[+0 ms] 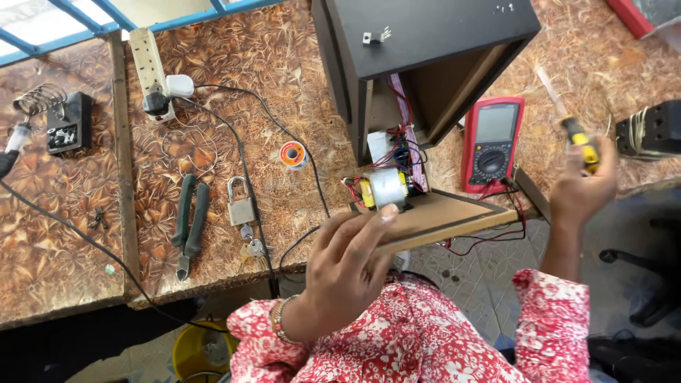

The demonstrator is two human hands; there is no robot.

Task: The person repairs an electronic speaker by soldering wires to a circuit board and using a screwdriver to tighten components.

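Note:
My left hand [347,266] grips the near edge of a brown wooden panel [454,213] that carries a silver-and-yellow transformer [386,186] with red and blue wires. The panel hangs off the open side of a dark box [425,35] standing on the workbench. My right hand [583,188] is raised to the right of the box and is closed on a screwdriver with a yellow and black handle [582,138], its shaft pointing up and away. A red multimeter [493,142] lies between the box and my right hand.
On the brown patterned bench lie green-handled pliers [190,223], a padlock with keys [241,209], a solder spool [292,154], a white power strip [150,60] with plugs, and a soldering iron stand [53,117] at far left. A yellow bucket [198,351] sits below.

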